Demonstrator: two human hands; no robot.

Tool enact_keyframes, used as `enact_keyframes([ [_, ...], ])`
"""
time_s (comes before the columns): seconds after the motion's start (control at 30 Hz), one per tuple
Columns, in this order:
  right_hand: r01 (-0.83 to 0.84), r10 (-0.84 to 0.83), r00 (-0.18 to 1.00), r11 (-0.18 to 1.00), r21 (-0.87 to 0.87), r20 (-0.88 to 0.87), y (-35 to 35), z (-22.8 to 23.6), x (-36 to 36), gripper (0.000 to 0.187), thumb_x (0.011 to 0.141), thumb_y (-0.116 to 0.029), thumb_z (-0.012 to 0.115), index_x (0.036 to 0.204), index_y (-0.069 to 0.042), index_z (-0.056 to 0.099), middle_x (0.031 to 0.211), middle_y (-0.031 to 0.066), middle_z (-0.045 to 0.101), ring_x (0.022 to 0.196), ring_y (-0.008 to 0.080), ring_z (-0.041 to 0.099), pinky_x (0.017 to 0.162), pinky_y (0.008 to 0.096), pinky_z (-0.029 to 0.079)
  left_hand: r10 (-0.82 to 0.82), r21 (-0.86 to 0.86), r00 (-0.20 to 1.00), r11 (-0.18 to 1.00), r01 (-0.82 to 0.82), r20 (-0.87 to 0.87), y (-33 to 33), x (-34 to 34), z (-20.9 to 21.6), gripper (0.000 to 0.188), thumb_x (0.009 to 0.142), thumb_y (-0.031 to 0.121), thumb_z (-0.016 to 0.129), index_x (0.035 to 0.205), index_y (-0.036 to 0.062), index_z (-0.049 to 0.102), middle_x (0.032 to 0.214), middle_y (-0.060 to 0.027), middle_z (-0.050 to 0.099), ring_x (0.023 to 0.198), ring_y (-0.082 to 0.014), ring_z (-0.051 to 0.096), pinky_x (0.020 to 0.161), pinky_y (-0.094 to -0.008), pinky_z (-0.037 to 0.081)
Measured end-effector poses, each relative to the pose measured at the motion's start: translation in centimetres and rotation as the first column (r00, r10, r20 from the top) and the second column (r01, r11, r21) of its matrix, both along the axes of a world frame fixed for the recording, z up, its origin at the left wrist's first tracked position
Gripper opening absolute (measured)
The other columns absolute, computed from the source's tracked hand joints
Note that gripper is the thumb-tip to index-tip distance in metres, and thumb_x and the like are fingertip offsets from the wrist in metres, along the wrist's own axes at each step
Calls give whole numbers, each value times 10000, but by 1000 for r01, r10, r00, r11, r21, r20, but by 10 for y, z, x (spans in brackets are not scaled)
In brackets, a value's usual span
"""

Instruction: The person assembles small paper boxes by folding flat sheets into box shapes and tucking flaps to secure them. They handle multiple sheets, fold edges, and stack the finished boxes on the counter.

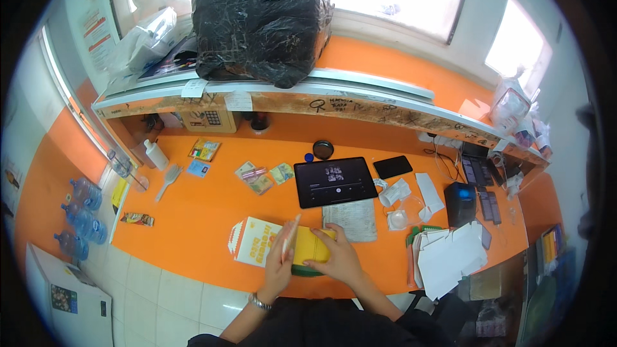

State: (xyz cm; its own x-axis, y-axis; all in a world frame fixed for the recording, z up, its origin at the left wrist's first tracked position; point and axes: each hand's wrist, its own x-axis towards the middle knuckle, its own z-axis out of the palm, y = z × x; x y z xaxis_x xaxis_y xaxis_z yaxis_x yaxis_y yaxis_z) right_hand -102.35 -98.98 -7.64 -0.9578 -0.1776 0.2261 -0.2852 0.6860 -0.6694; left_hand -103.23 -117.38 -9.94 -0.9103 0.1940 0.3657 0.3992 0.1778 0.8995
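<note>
The carton (251,241), white with yellow print, lies near the front edge of the orange desk (186,238). A yellow panel (310,245) sits just to its right; whether the two are one piece is hard to tell behind the fingers. A thin flap (291,234) stands up between them.

For clean handling, light, even pressure along the flap would probably serve best, with the flat of the fingers rather than the tips, so that the card bends along one line and does not buckle. Steadying the yellow panel from the other side should keep the whole from sliding on the desk.

The left hand (279,260) is at the carton's right end, fingers straight and together against the flap; whether it pinches the flap or only presses is unclear. The right hand (339,258) reaches over the yellow panel from the right, thumb and fingers spread; whether it grips cannot be told. The hands are apart, with the panel between them.

A green edge (305,271) shows below the panel. Beyond lie a written sheet (357,225), a tablet (335,182) and banknotes (259,183); loose papers (450,260) lie well to the right.
</note>
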Motion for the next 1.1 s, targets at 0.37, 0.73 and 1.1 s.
enact_keyframes([
  [0.37, -47, 12, 984, 979, 199, 176, -18, -63, -10, 720, 767, -517, 687, 1396, -258, 450, 1430, 229, 322, 1277, 438, 375, 1020, 484, 379, 614, 181, 785, 784, -594, -81, -21, 2, -26, 477, 904, 47, 494, 1362, -44, 393, 1422, -204, 404, 1384, -311, 292, 1125, -421, 222],
  [0.73, 124, -101, 986, 976, -177, 133, 69, -45, 28, 459, 831, -235, 670, 1246, -100, 531, 1309, 168, 457, 1110, 345, 536, 873, 428, 489, 2, -910, 998, 410, -60, -64, 39, -26, -32, 557, 892, 361, 509, 1394, 135, 423, 1472, -146, 332, 1403, -395, 192, 1061, -629, 213],
  [1.1, 268, -420, 861, 855, 444, 289, 281, -28, 132, 573, 666, -533, 731, 898, -31, 579, 1002, 170, 598, 840, 334, 614, 721, 418, 499, 232, -862, 946, 404, -306, -226, 50, -23, -51, 509, 906, 293, 553, 1363, 87, 466, 1486, -131, 342, 1401, -347, 242, 1076, -579, 248],
])
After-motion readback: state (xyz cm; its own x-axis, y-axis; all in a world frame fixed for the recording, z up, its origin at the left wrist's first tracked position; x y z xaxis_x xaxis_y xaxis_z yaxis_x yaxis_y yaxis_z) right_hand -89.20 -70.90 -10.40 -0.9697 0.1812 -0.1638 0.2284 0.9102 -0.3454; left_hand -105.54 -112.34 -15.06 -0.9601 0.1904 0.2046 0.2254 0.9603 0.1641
